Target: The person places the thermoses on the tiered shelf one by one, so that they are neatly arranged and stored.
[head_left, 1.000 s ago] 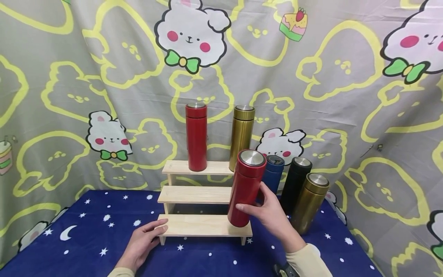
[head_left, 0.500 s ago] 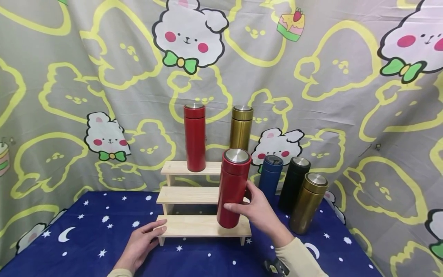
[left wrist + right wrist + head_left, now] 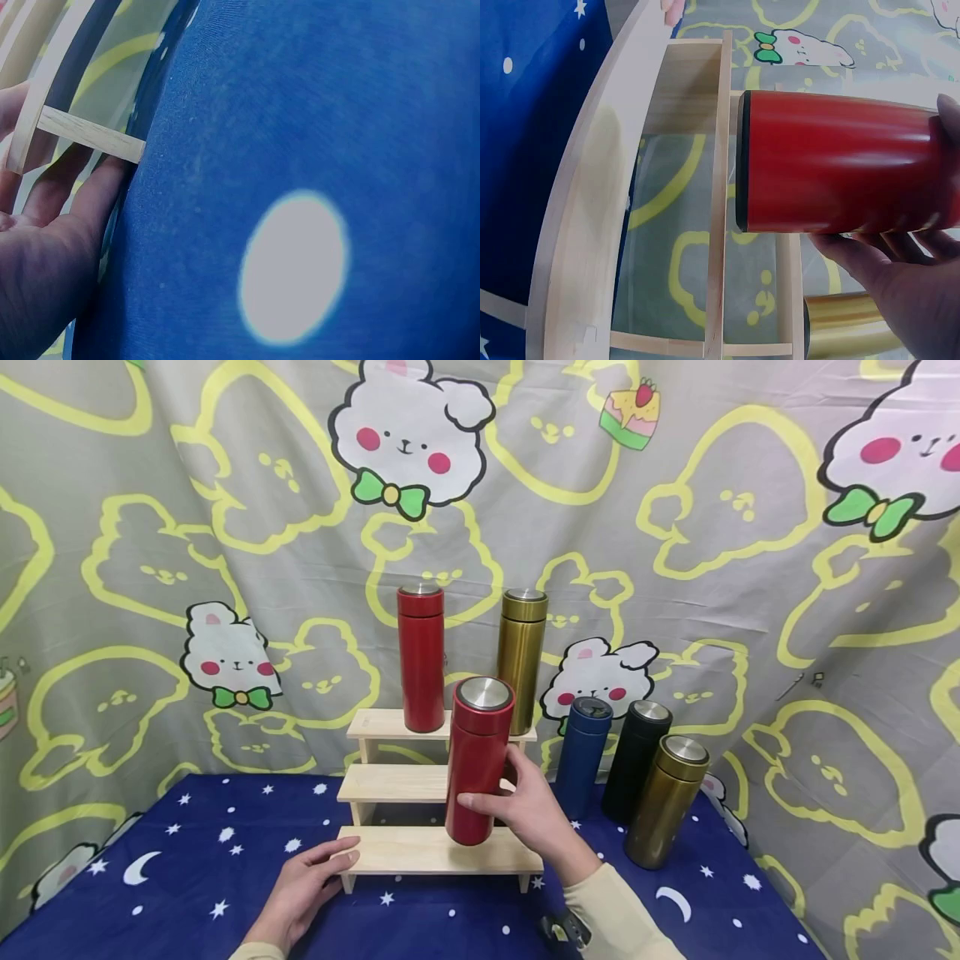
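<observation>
My right hand [image 3: 536, 806] grips a red thermos bottle [image 3: 480, 768] with a steel lid top, thumb across its front. The bottle hangs slightly tilted over the lowest board of a three-tier wooden display stand [image 3: 420, 852]. In the right wrist view, the dark base of the red thermos bottle [image 3: 840, 161] is apart from that board. My left hand [image 3: 303, 885] holds the left end of the lowest board; in the left wrist view, fingers lie on both sides of the board beside a leg. On the top tier stand another red thermos [image 3: 422, 664] and a gold thermos [image 3: 522, 652].
Right of the stand, a blue thermos [image 3: 583, 760], a black thermos [image 3: 636, 768] and a shorter gold thermos [image 3: 666, 806] stand on a navy star-patterned cloth [image 3: 180, 860]. A grey cartoon-print curtain [image 3: 300, 568] hangs close behind.
My right hand has carried the red thermos leftward, from the right end of the lowest board to nearer its middle. The left hand keeps its place on the stand.
</observation>
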Demonstrator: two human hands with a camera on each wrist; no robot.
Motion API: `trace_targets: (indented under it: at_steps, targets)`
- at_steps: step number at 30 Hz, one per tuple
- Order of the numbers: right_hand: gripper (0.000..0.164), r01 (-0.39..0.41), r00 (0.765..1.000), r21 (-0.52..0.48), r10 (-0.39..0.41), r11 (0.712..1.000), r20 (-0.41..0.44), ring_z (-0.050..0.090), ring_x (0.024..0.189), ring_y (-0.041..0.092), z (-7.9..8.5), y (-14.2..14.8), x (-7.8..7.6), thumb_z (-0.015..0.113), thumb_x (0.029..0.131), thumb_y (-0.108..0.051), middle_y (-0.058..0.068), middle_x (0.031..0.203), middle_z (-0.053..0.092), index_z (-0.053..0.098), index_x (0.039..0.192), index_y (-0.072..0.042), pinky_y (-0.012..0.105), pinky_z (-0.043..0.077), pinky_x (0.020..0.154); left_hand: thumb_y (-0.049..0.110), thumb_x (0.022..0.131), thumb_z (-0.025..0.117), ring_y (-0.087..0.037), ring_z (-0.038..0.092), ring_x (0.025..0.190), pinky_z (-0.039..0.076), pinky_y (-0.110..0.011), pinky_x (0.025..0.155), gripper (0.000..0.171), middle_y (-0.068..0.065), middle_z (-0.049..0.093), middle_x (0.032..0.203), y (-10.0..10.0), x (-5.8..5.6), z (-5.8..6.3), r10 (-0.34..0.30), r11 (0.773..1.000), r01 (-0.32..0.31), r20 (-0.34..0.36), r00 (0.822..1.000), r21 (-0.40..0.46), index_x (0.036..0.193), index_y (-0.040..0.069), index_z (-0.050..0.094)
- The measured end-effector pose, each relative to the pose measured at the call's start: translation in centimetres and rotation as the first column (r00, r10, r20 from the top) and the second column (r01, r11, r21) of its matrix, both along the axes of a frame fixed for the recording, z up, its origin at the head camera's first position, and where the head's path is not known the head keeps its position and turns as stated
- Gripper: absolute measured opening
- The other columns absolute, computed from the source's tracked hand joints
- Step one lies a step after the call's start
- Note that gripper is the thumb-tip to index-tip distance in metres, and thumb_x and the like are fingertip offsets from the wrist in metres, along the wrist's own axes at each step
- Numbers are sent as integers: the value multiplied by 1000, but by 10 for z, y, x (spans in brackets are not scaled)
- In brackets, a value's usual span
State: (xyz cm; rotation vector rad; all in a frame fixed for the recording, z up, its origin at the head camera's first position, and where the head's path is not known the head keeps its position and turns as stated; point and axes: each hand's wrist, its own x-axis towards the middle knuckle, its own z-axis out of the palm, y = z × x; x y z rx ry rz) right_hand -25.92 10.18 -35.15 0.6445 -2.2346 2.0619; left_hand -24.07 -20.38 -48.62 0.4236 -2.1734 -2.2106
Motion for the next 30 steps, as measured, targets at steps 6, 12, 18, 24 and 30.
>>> trace_targets:
  at_steps: [6, 12, 18, 24, 30]
  targets:
    - [66, -34, 999, 26, 34, 999, -15, 54, 115, 27, 5, -8, -4, 84, 78, -18, 7, 125, 59, 52, 136, -16, 44, 53, 89, 15, 87, 77, -17, 60, 102, 52, -39, 89, 39, -22, 51, 138, 0, 0, 0, -5, 1000, 5, -14, 1000, 7, 121, -2, 68]
    - [64, -58, 998, 29, 59, 998, -29, 55, 114, 26, 12, -22, -8, 83, 79, -18, 8, 123, 60, 52, 135, -11, 42, 51, 92, 16, 86, 77, -18, 60, 102, 52, -43, 91, 39, -24, 48, 140, -1, -1, 0, -3, 1000, 3, 3, 1000, 10, 120, -2, 69]
    - [61, -75, 996, 42, 77, 996, -47, 58, 110, 25, 16, -33, -14, 82, 80, -19, 7, 120, 62, 53, 133, -11, 40, 52, 90, 17, 86, 78, -19, 60, 103, 51, -45, 92, 40, -25, 47, 141, -1, 0, 2, -1, 1000, 1, 10, 1000, 3, 121, -2, 69]
    - [61, -71, 997, 62, 74, 995, -33, 59, 108, 23, 18, -42, -20, 83, 80, -22, 5, 119, 62, 53, 133, -12, 40, 52, 89, 16, 87, 76, -18, 60, 103, 51, -43, 91, 40, -22, 50, 138, 0, 0, 1, -9, 1000, 9, -5, 1000, 0, 122, -3, 68]
    - [60, -91, 995, 28, 92, 995, -32, 59, 110, 24, 20, -51, -23, 82, 81, -19, 5, 120, 62, 53, 133, -13, 41, 52, 90, 15, 87, 76, -18, 59, 103, 51, -42, 91, 40, -22, 50, 138, -1, 0, 0, -13, 1000, 13, -18, 1000, 2, 122, -3, 67]
